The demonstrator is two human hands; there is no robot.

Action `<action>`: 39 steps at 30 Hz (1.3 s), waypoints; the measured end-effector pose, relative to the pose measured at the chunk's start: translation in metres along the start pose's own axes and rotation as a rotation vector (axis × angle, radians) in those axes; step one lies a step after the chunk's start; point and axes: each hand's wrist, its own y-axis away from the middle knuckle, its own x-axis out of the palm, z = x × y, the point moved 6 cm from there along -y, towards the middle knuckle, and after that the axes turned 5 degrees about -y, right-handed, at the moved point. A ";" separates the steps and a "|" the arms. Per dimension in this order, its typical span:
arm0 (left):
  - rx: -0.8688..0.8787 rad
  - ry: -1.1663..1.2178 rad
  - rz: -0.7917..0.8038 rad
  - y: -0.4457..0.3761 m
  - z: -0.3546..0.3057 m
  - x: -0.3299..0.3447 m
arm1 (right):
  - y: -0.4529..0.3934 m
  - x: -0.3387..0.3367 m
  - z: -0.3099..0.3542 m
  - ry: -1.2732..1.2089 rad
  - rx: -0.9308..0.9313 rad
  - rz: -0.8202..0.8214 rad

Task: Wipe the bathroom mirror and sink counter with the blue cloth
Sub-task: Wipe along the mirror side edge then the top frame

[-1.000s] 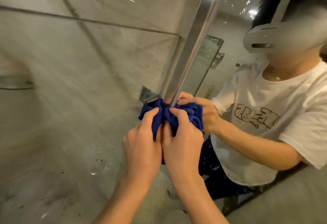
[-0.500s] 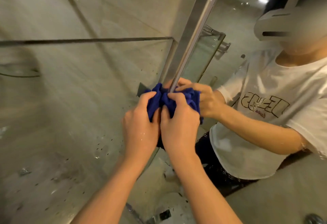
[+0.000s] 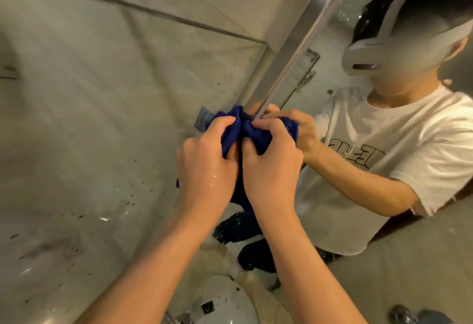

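A bunched blue cloth [image 3: 258,135] is pressed against the lower end of the mirror's metal frame [image 3: 294,49]. My left hand [image 3: 207,167] grips its left part and my right hand [image 3: 271,167] grips its right part, side by side, fingers curled into the fabric. Both hands look wet. A tail of the cloth hangs down between my wrists. The mirror [image 3: 399,208] fills the right side and reflects a person in a white T-shirt with the same hands on the cloth.
A grey tiled wall [image 3: 107,124] speckled with dark spots fills the left. A small metal bracket [image 3: 203,117] sits on the wall just left of the cloth. A white rounded fixture [image 3: 225,300] lies at the bottom, below my forearms.
Both hands have stayed shut on the cloth at the frame's lower end. The view has tilted and shifted, so the white fixture below now shows.
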 end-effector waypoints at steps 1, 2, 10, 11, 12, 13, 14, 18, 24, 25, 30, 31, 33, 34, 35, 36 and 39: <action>0.047 0.008 -0.034 -0.009 -0.012 -0.003 | -0.009 -0.007 0.005 -0.020 -0.020 -0.033; 0.093 0.008 -0.062 -0.018 -0.023 -0.005 | -0.014 -0.013 0.013 -0.031 -0.038 -0.068; 0.146 -0.039 -0.037 -0.011 -0.010 -0.005 | -0.011 -0.006 0.008 0.059 -0.036 -0.069; 0.142 -0.033 -0.018 -0.010 -0.005 -0.004 | -0.006 -0.002 0.010 0.071 -0.037 -0.070; 0.134 -0.023 -0.003 -0.010 -0.002 -0.004 | -0.001 0.001 0.011 0.080 -0.019 -0.063; 0.123 -0.008 0.007 -0.011 0.000 -0.004 | -0.005 -0.001 0.011 0.080 0.001 -0.054; 0.112 0.012 0.014 -0.012 0.000 -0.004 | -0.004 -0.001 0.012 0.080 0.025 -0.038; 0.118 0.069 -0.019 -0.023 -0.016 -0.010 | -0.016 -0.015 0.027 0.065 0.009 -0.097; 0.144 0.090 -0.053 -0.040 -0.033 -0.011 | -0.032 -0.029 0.043 0.065 -0.046 -0.155; 0.145 0.091 -0.054 -0.039 -0.033 -0.011 | -0.031 -0.028 0.042 0.074 -0.041 -0.147; 0.128 0.060 -0.064 -0.019 -0.013 -0.006 | -0.018 -0.011 0.017 0.052 -0.049 -0.087; 0.102 0.060 -0.051 -0.014 -0.009 -0.004 | -0.013 -0.007 0.014 0.048 -0.055 -0.077; 0.069 0.057 -0.046 -0.008 -0.005 -0.001 | -0.010 -0.001 0.008 0.044 -0.077 -0.044; 0.056 0.052 -0.059 -0.008 -0.006 -0.002 | -0.008 0.001 0.010 0.048 -0.083 -0.030; 0.044 0.056 -0.064 -0.010 -0.009 -0.003 | -0.017 -0.004 0.009 0.047 -0.086 -0.021; 0.030 0.072 -0.057 -0.015 -0.014 -0.003 | -0.024 -0.010 0.011 0.058 -0.081 -0.011; 0.057 0.152 -0.077 -0.038 -0.045 -0.012 | -0.060 -0.036 0.037 0.110 -0.186 -0.024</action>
